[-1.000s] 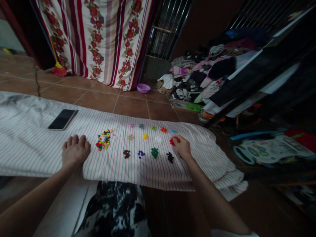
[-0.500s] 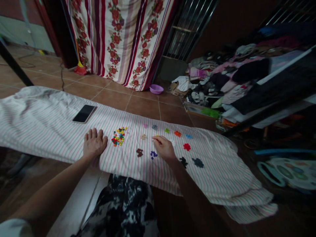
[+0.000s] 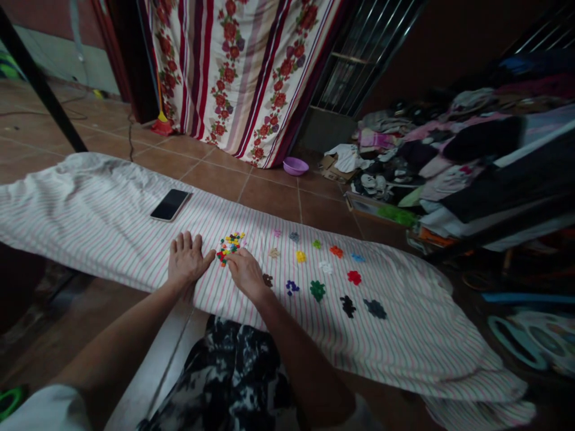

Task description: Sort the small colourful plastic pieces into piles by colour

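Note:
A mixed pile of small coloured pieces (image 3: 231, 241), too small to name by kind, lies on the striped cloth (image 3: 395, 341). My left hand (image 3: 187, 260) rests flat and open on the cloth, its thumb pointing at the pile's left edge. My right hand (image 3: 246, 272) is at the pile's lower right edge, fingertips pinched on the pieces; what they hold is hidden. To the right lie small heaps sorted by colour, among them yellow pieces (image 3: 300, 256), dark green pieces (image 3: 317, 290), red pieces (image 3: 354, 277) and purple pieces (image 3: 291, 288). My right hand partly covers the brown pieces (image 3: 268, 279).
A phone (image 3: 171, 205) lies on the cloth, left of the pile. Beyond, on the tiled floor, are a purple basin (image 3: 295, 166) and a red broom (image 3: 162, 124) by a floral curtain (image 3: 251, 72). Heaped clothes (image 3: 417, 143) fill the right side.
My right hand has moved left from the yellow heap to the mixed pile, uncovering the yellow, white and green heaps. My left hand stays flat on the cloth. The view has shifted slightly.

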The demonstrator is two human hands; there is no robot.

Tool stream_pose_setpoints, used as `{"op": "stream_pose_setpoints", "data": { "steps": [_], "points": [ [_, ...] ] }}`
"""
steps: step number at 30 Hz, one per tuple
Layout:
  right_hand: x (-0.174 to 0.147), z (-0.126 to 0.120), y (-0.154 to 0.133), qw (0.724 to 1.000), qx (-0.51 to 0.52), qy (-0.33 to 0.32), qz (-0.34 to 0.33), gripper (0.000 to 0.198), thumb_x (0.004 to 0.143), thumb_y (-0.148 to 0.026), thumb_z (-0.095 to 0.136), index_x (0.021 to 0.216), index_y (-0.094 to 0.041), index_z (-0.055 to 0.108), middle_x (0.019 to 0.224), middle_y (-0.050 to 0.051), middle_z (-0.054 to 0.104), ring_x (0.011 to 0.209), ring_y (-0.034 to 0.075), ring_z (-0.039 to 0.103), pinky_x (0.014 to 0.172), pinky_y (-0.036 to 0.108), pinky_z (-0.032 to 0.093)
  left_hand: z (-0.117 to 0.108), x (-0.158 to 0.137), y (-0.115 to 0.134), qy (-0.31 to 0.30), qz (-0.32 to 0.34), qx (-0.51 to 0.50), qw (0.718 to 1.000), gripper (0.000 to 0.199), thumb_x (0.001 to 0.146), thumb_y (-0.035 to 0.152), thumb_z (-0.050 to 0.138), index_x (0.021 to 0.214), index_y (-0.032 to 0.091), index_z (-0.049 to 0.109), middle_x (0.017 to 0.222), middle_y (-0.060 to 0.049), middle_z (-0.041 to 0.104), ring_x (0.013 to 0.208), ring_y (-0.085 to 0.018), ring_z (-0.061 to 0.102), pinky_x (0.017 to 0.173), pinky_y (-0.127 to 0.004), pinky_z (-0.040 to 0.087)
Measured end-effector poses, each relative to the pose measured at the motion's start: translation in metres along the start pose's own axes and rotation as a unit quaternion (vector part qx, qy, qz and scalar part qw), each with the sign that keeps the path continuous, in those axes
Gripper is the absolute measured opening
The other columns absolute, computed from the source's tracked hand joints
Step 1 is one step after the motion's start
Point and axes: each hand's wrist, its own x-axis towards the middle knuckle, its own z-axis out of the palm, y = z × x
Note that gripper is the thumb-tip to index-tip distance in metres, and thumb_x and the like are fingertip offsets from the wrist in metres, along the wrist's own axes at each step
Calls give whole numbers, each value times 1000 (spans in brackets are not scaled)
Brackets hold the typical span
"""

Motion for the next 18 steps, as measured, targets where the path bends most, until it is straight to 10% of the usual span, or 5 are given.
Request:
{"op": "stream_pose_setpoints", "data": {
  "steps": [18],
  "points": [
    [44,-1,-16,989,-120,-62,63,20,91,-21,56,101,-18,72,105,10,72,100,22,63,85,31,44,4,0,0,19,2,-21,1000,71,90,58,42,139,7,46,149,-28,41,141,-43,34,112,-54,25]
  ]
}}
